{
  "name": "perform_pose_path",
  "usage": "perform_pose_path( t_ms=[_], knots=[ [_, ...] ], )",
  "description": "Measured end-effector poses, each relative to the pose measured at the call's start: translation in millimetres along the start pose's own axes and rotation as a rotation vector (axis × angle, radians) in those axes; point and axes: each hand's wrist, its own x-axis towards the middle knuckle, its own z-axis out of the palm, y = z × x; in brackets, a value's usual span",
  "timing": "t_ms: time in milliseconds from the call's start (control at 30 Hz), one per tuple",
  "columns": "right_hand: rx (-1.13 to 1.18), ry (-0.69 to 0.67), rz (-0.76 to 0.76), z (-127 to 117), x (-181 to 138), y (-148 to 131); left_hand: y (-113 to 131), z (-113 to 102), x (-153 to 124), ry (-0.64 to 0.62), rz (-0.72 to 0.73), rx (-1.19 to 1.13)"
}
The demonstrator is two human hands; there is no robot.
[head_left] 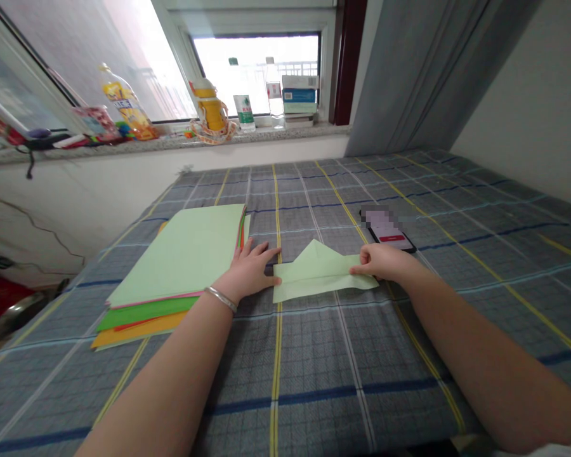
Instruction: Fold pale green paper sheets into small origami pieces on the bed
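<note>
A pale green sheet of folded paper [316, 274] lies on the plaid cloth, with a triangular peak on its far side and a long strip along its near side. My right hand [383, 261] pinches the paper's right end between thumb and curled fingers. At the left end, my left hand [252, 271] has its fingers spread, the thumb tip touching the paper's edge and the other fingers resting on the cloth. A silver bangle circles the left wrist. Just left of that hand sits a stack of coloured paper [185, 254], pale green on top.
A phone [387, 230] lies beyond my right hand. Plaid cloth [314, 355] covers the surface. Along the windowsill [171, 143] stand a yellow drink bottle [124, 101], a yellow flask [212, 108], clear bottles, a white-and-green tube [244, 113] and stacked boxes [299, 95].
</note>
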Motion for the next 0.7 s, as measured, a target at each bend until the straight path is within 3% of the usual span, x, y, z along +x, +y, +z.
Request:
perform_pose_path(
  t_ms=[400, 700],
  knots=[
    [0.21, -0.078, 0.031, -3, -6, 7, -1, -3, -3, -0.035, 0.041, 0.008],
    [0.257, -0.086, -0.016, -8, -14, 6, -6, 2, -5, 0.041, 0.087, -0.123]
  ],
)
